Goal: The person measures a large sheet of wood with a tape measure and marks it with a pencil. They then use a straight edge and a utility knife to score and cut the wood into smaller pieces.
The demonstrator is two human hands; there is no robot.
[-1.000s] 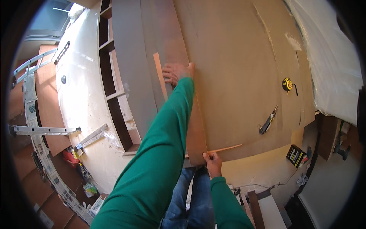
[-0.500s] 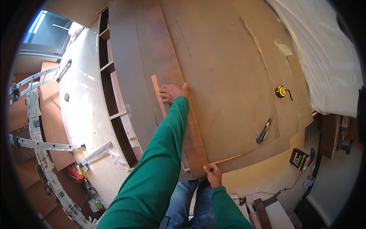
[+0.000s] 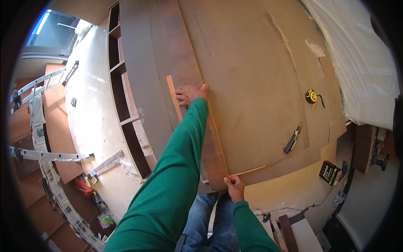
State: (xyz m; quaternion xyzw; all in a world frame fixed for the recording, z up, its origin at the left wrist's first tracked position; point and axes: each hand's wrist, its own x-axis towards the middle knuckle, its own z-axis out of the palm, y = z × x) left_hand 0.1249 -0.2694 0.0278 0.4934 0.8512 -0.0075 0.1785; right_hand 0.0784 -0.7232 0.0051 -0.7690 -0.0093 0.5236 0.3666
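A long, narrow brown board (image 3: 216,161) lies lengthwise on a wide brown sheet (image 3: 252,96), its near end close to my body. My left hand (image 3: 192,93) spans the board partway along, thumb at its right edge and fingers curled over the left side. Beside those fingers is a thin, light orange-brown wood strip (image 3: 171,86), partly hidden by my hand and sleeve. At the near right corner, my right hand (image 3: 236,187) pinches the board's edge between thumb and fingers. Another thin strip (image 3: 249,171) sticks out to the right just beyond that hand.
On the sheet at right lie a yellow-black tape measure (image 3: 311,96) and a utility knife (image 3: 292,137). A black box (image 3: 330,173) sits lower right, near a cable. Plastic wrapping (image 3: 357,63) borders the far right. At left are an open-compartment frame (image 3: 121,94) and a metal ladder (image 3: 54,156).
The view has shifted slightly, so everything appears a little higher in the picture. Both hands keep the same grip on the board.
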